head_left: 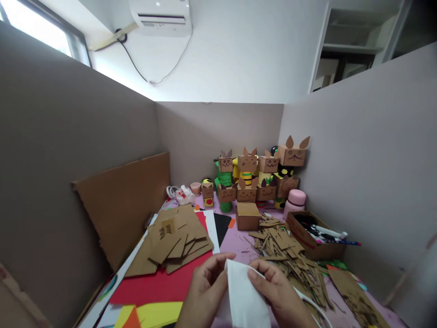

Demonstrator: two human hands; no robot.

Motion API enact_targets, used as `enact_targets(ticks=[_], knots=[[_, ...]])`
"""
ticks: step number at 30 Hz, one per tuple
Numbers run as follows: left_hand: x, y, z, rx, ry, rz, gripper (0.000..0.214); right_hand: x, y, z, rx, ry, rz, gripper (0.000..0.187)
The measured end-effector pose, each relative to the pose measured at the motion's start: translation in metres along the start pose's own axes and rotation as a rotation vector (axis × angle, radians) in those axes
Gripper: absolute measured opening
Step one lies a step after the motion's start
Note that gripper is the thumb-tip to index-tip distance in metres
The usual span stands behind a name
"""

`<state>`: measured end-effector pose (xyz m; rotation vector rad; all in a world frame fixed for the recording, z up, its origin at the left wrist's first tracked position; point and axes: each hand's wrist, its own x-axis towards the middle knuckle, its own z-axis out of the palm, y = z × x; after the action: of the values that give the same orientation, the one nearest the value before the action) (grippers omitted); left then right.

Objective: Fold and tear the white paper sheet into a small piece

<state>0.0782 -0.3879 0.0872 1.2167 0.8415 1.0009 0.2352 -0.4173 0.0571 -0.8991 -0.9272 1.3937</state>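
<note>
A folded white sheet (246, 291), of paper or cloth, is held up at the front of the table; I cannot tell which material it is. My left hand (207, 288) pinches its upper left edge between thumb and fingers. On the other side, my right hand (280, 291) grips it with the thumb pressed on the front face. The sheet's lower end runs out of the frame. A thin white band or cord (316, 304) curves out beside my right wrist, and its other end is hidden.
Cardboard pieces (184, 232) lie on red paper (153, 288) at left, near yellow paper (160, 313). Right of centre are cardboard scraps (283, 246), a closed cardboard box (247, 216), a pink bottle (295, 202) and a box of pens (312, 246). Cardboard animal figures (247, 163) stand behind.
</note>
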Motion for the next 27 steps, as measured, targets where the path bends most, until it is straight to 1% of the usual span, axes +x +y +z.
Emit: enact_targets(ticks=[2,3,5,6,7,8,9,10,12,13,14,16,19,21,22,24,25,26,27], knots=[[-0.005,0.007,0.002,0.141,0.022,0.037,0.036,-0.002,-0.003,0.001,-0.110,0.059,-0.076,0.038],[-0.008,0.010,0.003,0.256,0.046,0.083,0.035,-0.005,-0.005,0.001,-0.174,0.105,-0.137,0.039],[-0.012,0.015,0.005,0.553,0.132,0.241,0.033,-0.011,-0.008,0.000,-0.296,0.177,-0.284,0.048],[-0.014,0.016,0.006,0.705,0.176,0.331,0.031,-0.015,-0.008,-0.001,-0.356,0.180,-0.351,0.056],[-0.015,0.016,0.006,0.836,0.200,0.409,0.028,-0.018,-0.008,-0.002,-0.431,0.152,-0.399,0.063],[-0.016,0.015,0.006,0.933,0.197,0.479,0.024,-0.021,-0.008,-0.004,-0.523,0.114,-0.438,0.069],[-0.017,0.013,0.006,0.996,0.165,0.539,0.021,-0.023,-0.007,-0.005,-0.627,0.082,-0.469,0.071],[-0.017,0.010,0.005,1.027,0.126,0.589,0.018,-0.024,-0.006,-0.007,-0.740,0.056,-0.487,0.069],[-0.017,0.003,0.004,1.035,0.053,0.641,0.016,-0.024,-0.006,-0.009,-0.964,0.004,-0.480,0.052],[-0.016,0.000,0.004,1.037,0.029,0.641,0.016,-0.023,-0.007,-0.009,-1.055,-0.014,-0.462,0.047],[-0.016,-0.004,0.003,1.045,0.014,0.621,0.016,-0.022,-0.008,-0.009,-1.121,-0.027,-0.435,0.046],[-0.014,-0.008,0.004,1.092,0.011,0.547,0.017,-0.020,-0.014,-0.007,-1.188,-0.038,-0.373,0.045],[-0.013,-0.005,0.006,1.134,0.009,0.398,0.023,-0.021,-0.023,-0.002,-1.177,-0.055,-0.319,0.040],[-0.013,0.001,0.008,1.111,-0.089,0.281,0.020,-0.022,-0.029,0.000,-1.153,-0.094,-0.279,0.035],[-0.013,0.004,0.008,1.109,-0.156,0.219,0.024,-0.023,-0.031,0.000,-1.139,-0.107,-0.256,0.033],[-0.012,0.008,0.008,1.153,-0.261,0.121,0.055,-0.025,-0.033,-0.002,-1.120,-0.107,-0.221,0.031],[-0.012,0.009,0.007,1.170,-0.286,0.104,0.061,-0.026,-0.034,-0.003,-1.124,-0.100,-0.212,0.029],[-0.012,0.008,0.006,1.165,-0.297,0.109,0.055,-0.027,-0.034,-0.004,-1.136,-0.108,-0.206,0.026],[-0.012,0.007,0.003,1.111,-0.297,0.141,0.041,-0.029,-0.035,-0.005,-1.152,-0.140,-0.200,0.023]])
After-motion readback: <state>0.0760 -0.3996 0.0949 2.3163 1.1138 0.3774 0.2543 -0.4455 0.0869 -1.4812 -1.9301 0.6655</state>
